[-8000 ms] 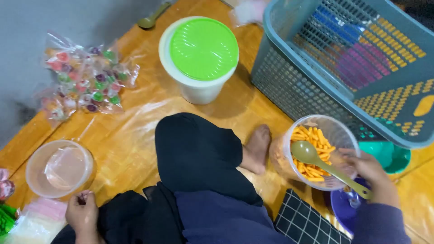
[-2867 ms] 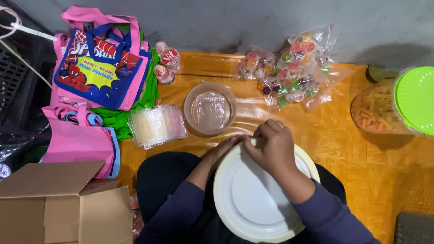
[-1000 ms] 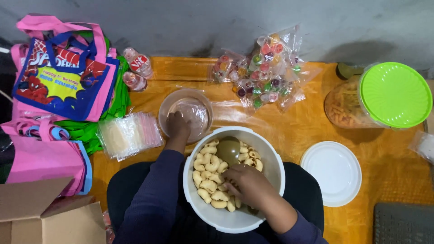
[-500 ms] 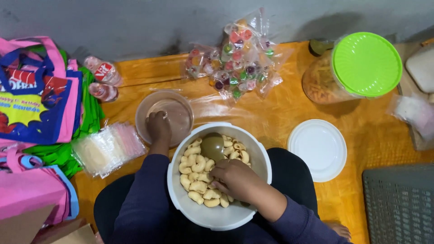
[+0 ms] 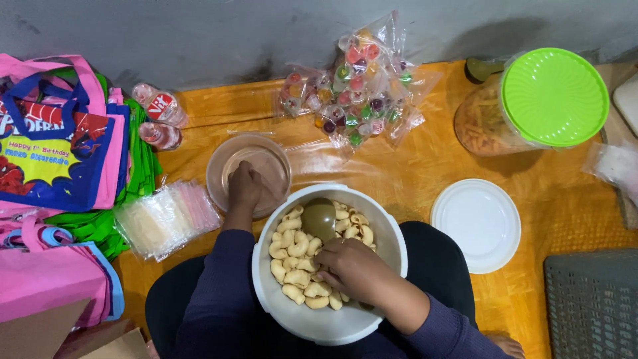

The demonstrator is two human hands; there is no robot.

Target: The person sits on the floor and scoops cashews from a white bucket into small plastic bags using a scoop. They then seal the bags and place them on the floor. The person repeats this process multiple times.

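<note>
A white round tub (image 5: 392, 246) of pale curled snack pieces (image 5: 292, 249) rests on my lap. My right hand (image 5: 355, 269) is inside it, shut on the handle of a green-brown spoon (image 5: 319, 218) whose bowl lies on the snacks. My left hand (image 5: 246, 186) reaches into a clear plastic bowl (image 5: 219, 166) just beyond the tub, fingers curled down. What they grip, if anything, is hidden. The tub's white lid (image 5: 476, 224) lies flat to the right.
A stack of small clear plastic bags (image 5: 166, 219) lies left of the bowl. Pink, blue and green party bags (image 5: 60, 153) pile at the left. A bag of colourful jelly cups (image 5: 359, 86) and a green-lidded jar (image 5: 555, 96) stand by the wall. A grey basket (image 5: 591, 302) sits lower right.
The lid that was on the tub now lies at the right. My right hand took up the spoon in the snacks and my left went into the clear bowl; both stay put.
</note>
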